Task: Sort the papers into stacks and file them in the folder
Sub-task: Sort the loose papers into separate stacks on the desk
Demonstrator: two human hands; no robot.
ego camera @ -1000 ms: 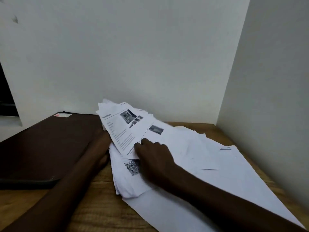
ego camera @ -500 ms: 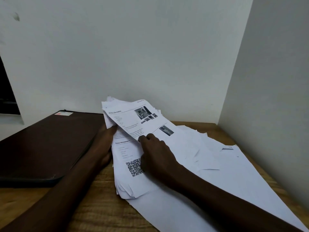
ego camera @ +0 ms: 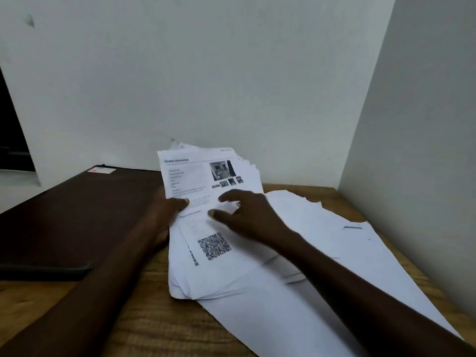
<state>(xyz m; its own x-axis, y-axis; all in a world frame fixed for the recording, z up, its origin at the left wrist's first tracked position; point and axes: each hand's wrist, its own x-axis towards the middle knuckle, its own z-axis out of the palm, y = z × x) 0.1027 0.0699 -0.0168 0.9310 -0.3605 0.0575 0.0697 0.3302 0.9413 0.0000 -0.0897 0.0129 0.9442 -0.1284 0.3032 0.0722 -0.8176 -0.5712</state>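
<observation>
1. Head view, papers: a sheaf (ego camera: pixel 206 176) of printed sheets is tilted up off the pile. Its top page shows a heading, lines of text and small photos. Under it a stack (ego camera: pixel 231 274) lies flat on the surface, its top sheet bearing a square code. Loose sheets (ego camera: pixel 322 222) fan out to the right toward the corner.
2. Left hand (ego camera: pixel 167 210): the thumb is on the front of the sheaf's lower left edge and the fingers are behind it, pinching it.
3. Right hand (ego camera: pixel 247 215): the fingers are spread and loosely straight over the sheaf's lower edge and grip nothing. The hand is blurred, so contact cannot be told.
4. Folder (ego camera: pixel 77 215): dark brown, closed and flat, just left of the papers, with a small label (ego camera: pixel 101 170) at its far corner.
5. Handling, judged: the paper is light, limp and slippery sheet on sheet, and a corner creases easily. It is best pinched along an edge with the other palm steadying it.
6. Surface (ego camera: pixel 154 325): grained wood, set into a corner of plain pale walls (ego camera: pixel 231 73).
</observation>
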